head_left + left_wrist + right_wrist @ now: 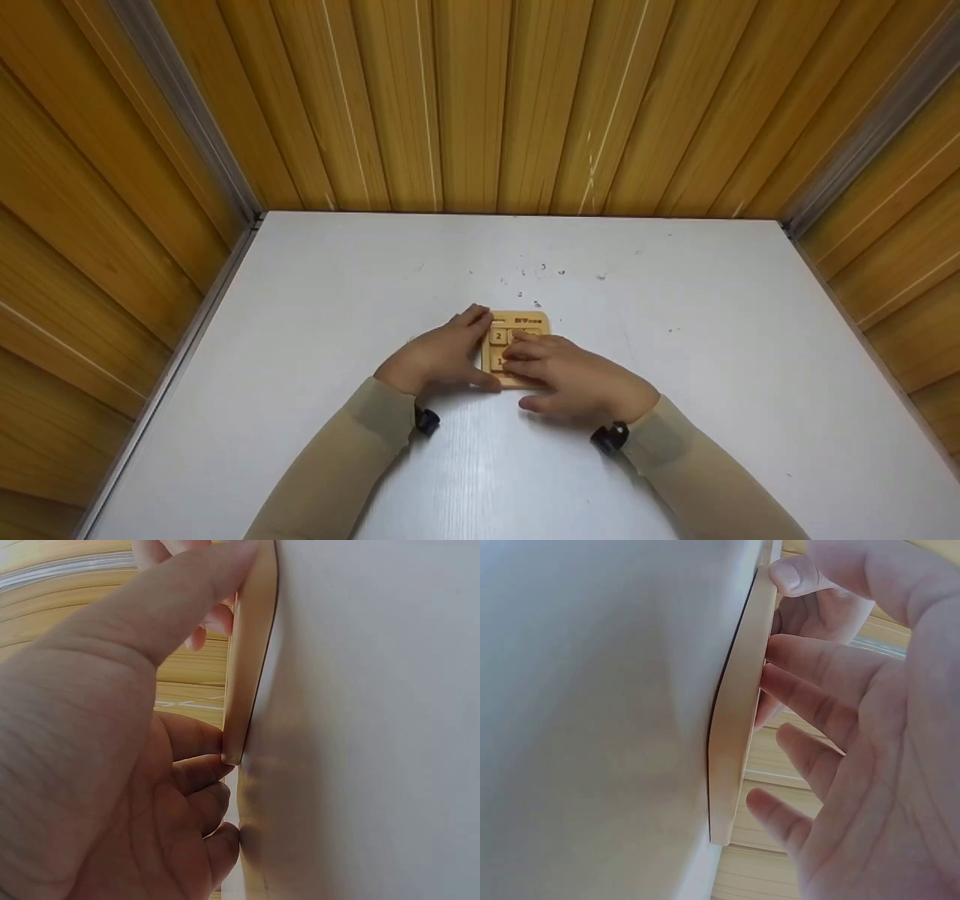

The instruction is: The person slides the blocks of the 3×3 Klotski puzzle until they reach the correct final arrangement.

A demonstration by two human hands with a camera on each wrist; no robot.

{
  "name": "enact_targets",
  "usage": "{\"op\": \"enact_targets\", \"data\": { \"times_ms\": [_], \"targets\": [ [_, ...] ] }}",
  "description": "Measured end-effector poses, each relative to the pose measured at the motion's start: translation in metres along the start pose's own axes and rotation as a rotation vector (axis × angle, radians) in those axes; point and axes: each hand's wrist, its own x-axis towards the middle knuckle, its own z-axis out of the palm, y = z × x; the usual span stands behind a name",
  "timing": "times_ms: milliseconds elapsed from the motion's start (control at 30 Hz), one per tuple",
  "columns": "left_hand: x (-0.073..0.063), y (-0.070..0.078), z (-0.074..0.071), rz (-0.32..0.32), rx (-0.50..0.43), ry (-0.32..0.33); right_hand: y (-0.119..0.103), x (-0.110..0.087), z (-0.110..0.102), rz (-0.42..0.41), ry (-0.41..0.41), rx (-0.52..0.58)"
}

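The board point(512, 315) lies on the table point(360, 300), near the middle, its underside towards the tabletop. We read numbers on two tiles, the 2 tile point(498, 336) and the 1 tile point(498, 363); the rest are mostly covered.

The left hand point(442, 352) holds the board by its left side, thumb at the near corner, fingers at the far one. The right hand point(581, 375) is spread loosely over the tiles, two fingertips touching down and the thumb off the board.

We judge three faults possible:

- Board skids or turns: sideways push exceeds the left hand's hold.
- Wrong tile shifts: two fingertips sit close together.
- Tile jams or tilts: pressure falls off-centre.

Because the right hand hides several tiles, we might misread their layout.
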Motion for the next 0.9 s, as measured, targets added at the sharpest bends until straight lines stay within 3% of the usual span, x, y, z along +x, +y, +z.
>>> {"op": "enact_targets", "data": {
  "times_ms": [900],
  "targets": [
    [0.0011,0.0012,0.0,-0.029,-0.012,0.002,0.0019,0.0059,-0.0015,0.063,-0.011,-0.016]
  ]
}}
